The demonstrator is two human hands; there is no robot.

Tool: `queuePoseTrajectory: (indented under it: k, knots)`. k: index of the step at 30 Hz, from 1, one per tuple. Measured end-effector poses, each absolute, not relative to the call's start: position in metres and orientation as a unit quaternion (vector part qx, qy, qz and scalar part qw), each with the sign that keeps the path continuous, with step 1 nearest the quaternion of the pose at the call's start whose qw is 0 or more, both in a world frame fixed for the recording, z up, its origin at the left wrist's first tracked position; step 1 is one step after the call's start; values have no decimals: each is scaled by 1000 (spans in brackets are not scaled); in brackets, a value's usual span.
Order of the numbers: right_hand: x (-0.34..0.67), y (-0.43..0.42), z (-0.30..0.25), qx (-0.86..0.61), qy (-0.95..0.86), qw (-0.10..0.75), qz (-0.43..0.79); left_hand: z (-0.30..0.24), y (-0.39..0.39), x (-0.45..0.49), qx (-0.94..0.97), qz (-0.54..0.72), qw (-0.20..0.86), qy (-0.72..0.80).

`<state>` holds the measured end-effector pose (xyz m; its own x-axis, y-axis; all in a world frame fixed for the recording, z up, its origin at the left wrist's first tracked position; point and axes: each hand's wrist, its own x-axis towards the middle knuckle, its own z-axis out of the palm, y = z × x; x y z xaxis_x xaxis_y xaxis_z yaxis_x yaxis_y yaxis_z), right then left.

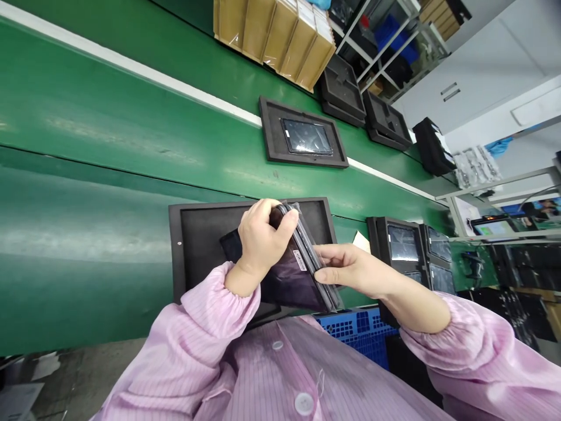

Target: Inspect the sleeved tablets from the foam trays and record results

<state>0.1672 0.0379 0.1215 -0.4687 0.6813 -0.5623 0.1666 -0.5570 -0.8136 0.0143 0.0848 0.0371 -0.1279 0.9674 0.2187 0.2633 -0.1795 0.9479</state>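
Note:
A stack of tablets (293, 278), tilted up on edge and wrapped in clear film, is held above a black foam tray (193, 251). My left hand (265, 237) is closed around its upper end, thumb over the edges. With thumb and fingers, my right hand (350, 269) grips the stack's right side, lower down. A small white label (300, 261) shows on the nearest tablet's face. Another dark flat piece (231, 244) lies in the tray, partly hidden behind my left hand. How many tablets are in the stack I cannot tell.
Farther off, a foam tray (272, 140) carries one tablet (307, 137). Foam trays with tablets (402, 242) stand at right. Cardboard boxes (272, 41) and stacked foam trays (344, 88) line the far side. A blue crate (362, 327) sits below the green table (87, 234).

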Motion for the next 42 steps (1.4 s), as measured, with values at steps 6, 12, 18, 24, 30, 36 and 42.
queuePoseTrajectory:
  k: [6, 12, 18, 24, 30, 36, 42]
  knots:
    - [153, 38, 128, -522, -439, 154, 715, 37, 81, 10, 568, 526, 336, 537]
    - [142, 34, 134, -555, -496, 137, 653, 37, 77, 9, 570, 535, 315, 537]
    - [146, 29, 129, -602, -513, 145, 595, 36, 80, 11, 570, 524, 324, 543]
    - [163, 33, 129, -469, -458, 147, 741, 36, 81, 6, 561, 535, 348, 528]
    - [172, 33, 126, -459, -442, 140, 758, 36, 79, 4, 557, 542, 349, 523]
    - [156, 29, 128, -559, -472, 126, 670, 36, 79, 2, 553, 547, 355, 518]
    - [161, 23, 105, -528, -465, 165, 691, 35, 77, -9, 512, 556, 384, 530]
